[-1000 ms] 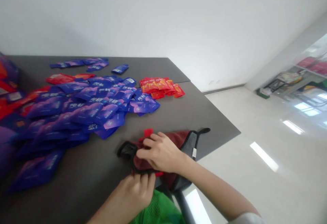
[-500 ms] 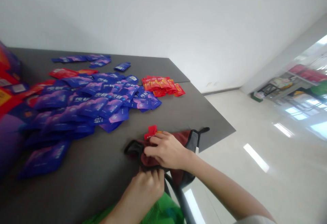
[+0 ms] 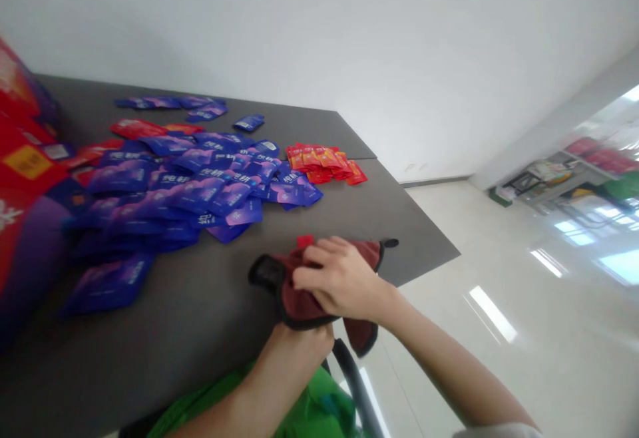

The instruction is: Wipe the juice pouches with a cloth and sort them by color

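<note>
A reddish-brown cloth (image 3: 299,301) with black edging and a black loop at its far right corner is bunched at the table's near edge. My right hand (image 3: 339,275) lies over it, fingers curled closed into the fabric. From below, my left hand (image 3: 307,338) reaches under the cloth's black-edged near side, and its fingers are hidden there. A small piece of a red packet (image 3: 305,241) shows just beyond my right fingers; the rest is covered. One flap of the cloth hangs down past the table edge.
Many blue-purple sachets (image 3: 184,192) are heaped on the dark table (image 3: 399,212), left of the cloth. Orange-red sachets (image 3: 324,158) form a small pile farther back. A large red-purple package (image 3: 30,178) stands at far left. Below the edge is a black curved bar (image 3: 357,378).
My left hand has slid farther under the cloth, hiding its fingers. The cloth has shifted slightly, and less of the red packet shows. The view has moved a little.
</note>
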`<state>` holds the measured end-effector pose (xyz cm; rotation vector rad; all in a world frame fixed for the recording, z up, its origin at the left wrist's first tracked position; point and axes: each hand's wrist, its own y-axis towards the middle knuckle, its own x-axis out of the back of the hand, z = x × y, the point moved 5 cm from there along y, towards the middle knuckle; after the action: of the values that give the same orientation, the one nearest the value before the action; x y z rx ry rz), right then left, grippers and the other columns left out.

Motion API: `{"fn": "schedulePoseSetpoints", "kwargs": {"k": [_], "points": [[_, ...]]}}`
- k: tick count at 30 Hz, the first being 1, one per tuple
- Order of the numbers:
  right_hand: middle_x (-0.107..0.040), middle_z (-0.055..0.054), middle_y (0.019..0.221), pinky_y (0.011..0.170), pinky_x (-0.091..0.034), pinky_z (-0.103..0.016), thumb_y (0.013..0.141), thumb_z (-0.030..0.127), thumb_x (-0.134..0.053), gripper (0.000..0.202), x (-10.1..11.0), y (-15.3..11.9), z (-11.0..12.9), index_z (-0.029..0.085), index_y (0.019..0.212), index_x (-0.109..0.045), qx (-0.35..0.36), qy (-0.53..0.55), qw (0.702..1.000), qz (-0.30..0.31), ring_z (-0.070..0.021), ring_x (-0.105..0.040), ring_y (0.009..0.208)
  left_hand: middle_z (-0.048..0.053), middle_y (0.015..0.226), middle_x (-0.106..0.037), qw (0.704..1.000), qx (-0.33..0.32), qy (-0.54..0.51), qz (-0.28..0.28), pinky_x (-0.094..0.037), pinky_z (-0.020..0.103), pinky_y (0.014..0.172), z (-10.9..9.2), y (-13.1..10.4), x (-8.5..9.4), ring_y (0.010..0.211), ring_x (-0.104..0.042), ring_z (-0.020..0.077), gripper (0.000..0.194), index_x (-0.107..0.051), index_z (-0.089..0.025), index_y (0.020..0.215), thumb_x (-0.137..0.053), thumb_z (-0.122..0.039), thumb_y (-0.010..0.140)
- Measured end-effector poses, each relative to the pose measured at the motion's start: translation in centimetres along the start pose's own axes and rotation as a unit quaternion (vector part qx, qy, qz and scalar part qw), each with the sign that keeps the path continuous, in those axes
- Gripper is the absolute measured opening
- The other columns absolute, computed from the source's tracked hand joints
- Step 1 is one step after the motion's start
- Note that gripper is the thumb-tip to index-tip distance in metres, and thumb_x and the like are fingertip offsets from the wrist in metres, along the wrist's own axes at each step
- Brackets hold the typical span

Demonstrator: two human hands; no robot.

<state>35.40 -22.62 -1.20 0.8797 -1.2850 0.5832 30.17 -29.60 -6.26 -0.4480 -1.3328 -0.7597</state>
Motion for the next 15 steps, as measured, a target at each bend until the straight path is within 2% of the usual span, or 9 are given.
{"fn": "schedulePoseSetpoints", "kwargs": {"k": [1,3,6,8,10,11,13,15], "points": [[-0.054,-0.001,0.082,0.066,-0.027,-0.028,0.092,0.029,-0.044,0.015,-0.8,-0.3,0.5,0.025,0.09,-0.059,0.014,-0.002,1.0,0.021,-0.0153,-0.045,0.074,0.007,0.055,-0.063,1.0,0.0,-0.009,0.005,-0.042,0.018,0.041,0.0,0.0,-0.1,0.046,-0.059,0.0146,0.018,-0.064,-0.01,0.072,-0.051,0.002,0.071],[-0.055,-0.001,0.084,0.065,-0.026,-0.028,0.091,0.03,-0.046,0.013,-2.7,0.2,-0.1,0.027,0.093,-0.059,0.008,-0.016,0.999,0.049,-0.0158,-0.046,0.074,0.009,0.059,-0.064,1.0,-0.006,0.004,0.0,-0.042,0.02,0.04,0.2,0.0,0.0,0.048,-0.06,0.0166,0.019,-0.066,-0.008,0.079,-0.05,0.001,0.072],[-0.056,-0.002,0.088,0.066,-0.028,-0.028,0.092,0.03,-0.044,0.016,-5.1,2.4,-3.4,0.027,0.1,-0.058,-0.045,-0.047,0.996,0.058,-0.0163,-0.049,0.076,0.018,0.076,-0.069,0.999,-0.03,0.03,-0.019,-0.045,0.022,0.043,0.6,0.1,0.2,0.058,-0.065,0.0201,0.03,-0.064,-0.001,0.098,-0.049,0.001,0.073],[-0.057,-0.003,0.089,0.067,-0.029,-0.028,0.093,0.031,-0.041,0.02,-5.5,3.7,-5.7,0.024,0.102,-0.058,-0.092,-0.058,0.993,0.051,-0.0159,-0.05,0.075,0.017,0.078,-0.07,0.999,-0.04,-0.012,-0.015,-0.046,0.024,0.045,1.3,0.0,0.4,0.059,-0.066,0.0207,0.031,-0.063,-0.002,0.1,-0.051,0.002,0.072],[-0.057,-0.004,0.087,0.069,-0.031,-0.028,0.095,0.031,-0.037,0.023,-4.5,4.0,-7.2,0.021,0.099,-0.058,-0.133,-0.061,0.989,0.018,-0.0157,-0.05,0.075,0.009,0.075,-0.07,0.991,-0.024,-0.131,-0.024,-0.047,0.024,0.047,2.5,-0.2,0.8,0.058,-0.065,0.0186,0.025,-0.064,-0.009,0.096,-0.053,0.0,0.075],[-0.057,-0.004,0.085,0.07,-0.032,-0.028,0.096,0.031,-0.035,0.025,-3.5,3.7,-7.5,0.02,0.096,-0.058,-0.147,-0.057,0.987,-0.016,-0.0157,-0.05,0.075,0.004,0.073,-0.07,0.976,0.01,-0.211,-0.045,-0.047,0.023,0.049,3.5,-0.4,1.1,0.058,-0.065,0.0164,0.02,-0.063,-0.013,0.092,-0.053,-0.004,0.078],[-0.056,-0.004,0.08,0.071,-0.034,-0.028,0.097,0.031,-0.032,0.029,-0.4,2.1,-7.7,0.019,0.089,-0.057,-0.174,-0.038,0.975,-0.129,-0.0158,-0.05,0.074,-0.002,0.069,-0.068,0.913,0.14,-0.366,-0.11,-0.046,0.019,0.051,5.8,-1.2,1.0,0.056,-0.065,0.0118,0.01,-0.058,-0.018,0.084,-0.049,-0.016,0.087],[-0.053,-0.003,0.075,0.069,-0.036,-0.028,0.097,0.031,-0.032,0.029,3.1,-0.4,-7.8,0.02,0.083,-0.055,-0.214,-0.027,0.938,-0.273,-0.0161,-0.05,0.073,-0.004,0.063,-0.067,0.837,0.276,-0.446,-0.155,-0.046,0.016,0.052,7.6,-2.9,0.1,0.056,-0.065,0.0103,0.019,-0.052,-0.019,0.08,-0.043,-0.029,0.092]]}}
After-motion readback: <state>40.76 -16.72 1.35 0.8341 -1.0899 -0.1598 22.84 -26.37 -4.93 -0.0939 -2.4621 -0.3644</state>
